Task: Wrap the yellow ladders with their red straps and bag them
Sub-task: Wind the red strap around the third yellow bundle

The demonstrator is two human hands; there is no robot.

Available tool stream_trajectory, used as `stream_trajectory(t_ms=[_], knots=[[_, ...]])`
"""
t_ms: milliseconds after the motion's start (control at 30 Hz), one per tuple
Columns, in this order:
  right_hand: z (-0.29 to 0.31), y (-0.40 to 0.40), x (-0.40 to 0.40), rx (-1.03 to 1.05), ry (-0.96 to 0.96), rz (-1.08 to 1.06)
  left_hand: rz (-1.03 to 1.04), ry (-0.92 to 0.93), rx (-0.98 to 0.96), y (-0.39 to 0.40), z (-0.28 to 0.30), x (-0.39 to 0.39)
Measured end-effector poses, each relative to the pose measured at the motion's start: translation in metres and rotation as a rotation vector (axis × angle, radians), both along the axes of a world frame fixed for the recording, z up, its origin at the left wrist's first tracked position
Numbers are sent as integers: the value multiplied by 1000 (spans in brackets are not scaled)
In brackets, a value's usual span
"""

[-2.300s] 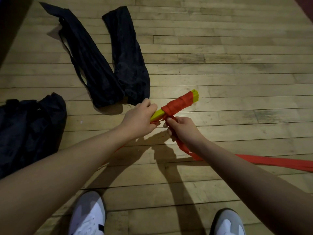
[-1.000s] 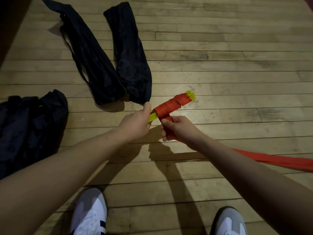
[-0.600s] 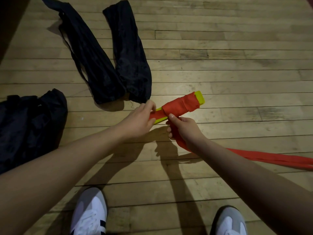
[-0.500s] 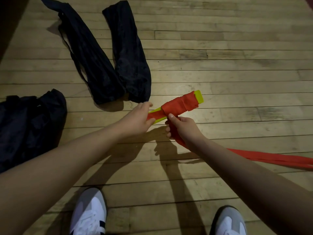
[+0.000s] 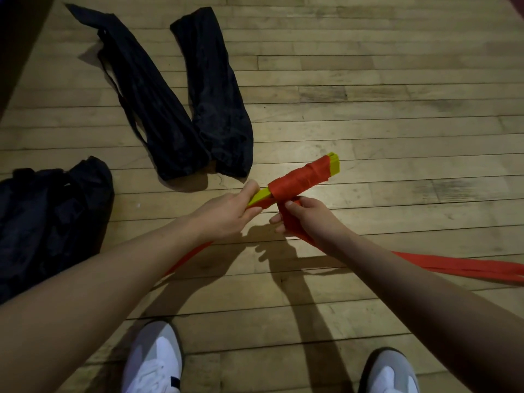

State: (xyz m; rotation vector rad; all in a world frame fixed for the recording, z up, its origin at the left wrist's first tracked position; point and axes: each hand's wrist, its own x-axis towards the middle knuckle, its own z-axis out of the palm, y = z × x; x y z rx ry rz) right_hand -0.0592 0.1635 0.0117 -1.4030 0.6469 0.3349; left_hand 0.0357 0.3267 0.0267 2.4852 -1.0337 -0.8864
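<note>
- Head view, the hold: my left hand (image 5: 226, 214) has its fingers (image 5: 251, 191) clenched round the bare near end of the yellow ladder (image 5: 334, 163), a folded bundle held above the floor and pointing away and to the right of those fingers.
- Head view, the feed: my right hand (image 5: 309, 219) pinches the red strap (image 5: 297, 181) just below the bundle, its fingers (image 5: 289, 207) curled on the band directly under the last turn. From there the loose strap runs back under my right forearm and lies along the floor to the right edge.
- Head view, the step: I judge the wrapping to be in hand. Red turns cover the middle and far part; yellow shows at both ends. Bagging is not begun.
- Head view, the next move: it seems to call for carrying the band round the bundle again under tension, toward the left fingers, while they keep the bundle from turning.
- Head view, surface and room: a wooden plank floor (image 5: 397, 95), dimly lit. Two long black bags (image 5: 181, 109) lie flat beyond the left fingers; a crumpled dark bag (image 5: 51, 211) lies to their left. White shoes (image 5: 154, 361) stand below.
</note>
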Motion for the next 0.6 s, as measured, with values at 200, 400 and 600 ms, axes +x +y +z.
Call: stream_trajectory(t_ms=[200,400,600], knots=[[11,4,10,25,-65,-71,63,32,-19,6,13,6],[18,2,17,-1,-85,-89,72,50,-59,7,24,12],[12,6,17,-181,-60,105,54,65,-79,2,28,8]])
